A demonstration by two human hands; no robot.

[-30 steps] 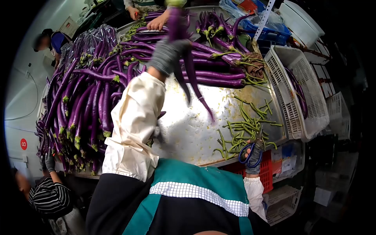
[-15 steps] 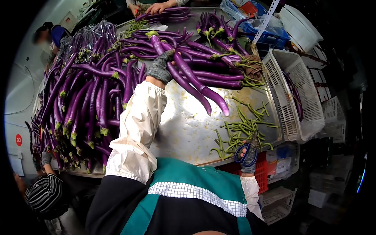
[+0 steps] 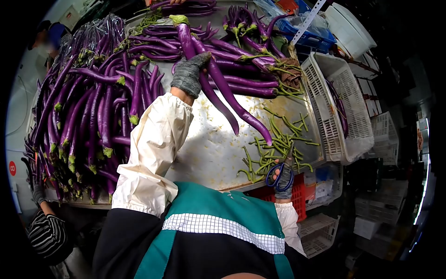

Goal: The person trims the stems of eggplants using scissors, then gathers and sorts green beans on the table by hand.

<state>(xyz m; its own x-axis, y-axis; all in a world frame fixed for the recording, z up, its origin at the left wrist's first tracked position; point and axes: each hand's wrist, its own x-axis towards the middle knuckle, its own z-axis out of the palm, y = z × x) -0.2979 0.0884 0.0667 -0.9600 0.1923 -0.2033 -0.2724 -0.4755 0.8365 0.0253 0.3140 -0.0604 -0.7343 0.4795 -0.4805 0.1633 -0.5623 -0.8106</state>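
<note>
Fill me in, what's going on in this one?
The person's gloved left hand holds at least two long purple eggplants over a metal table. Their gloved right hand holds blue-handled scissors beside a scatter of green stalks, clear of the held eggplants. A large eggplant heap covers the table's left side.

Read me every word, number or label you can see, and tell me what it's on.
"8", on the round red sign at the far left.
Too blurred to read: any print on the pale sheet at upper left or the orange-red packaging at the top.
</note>
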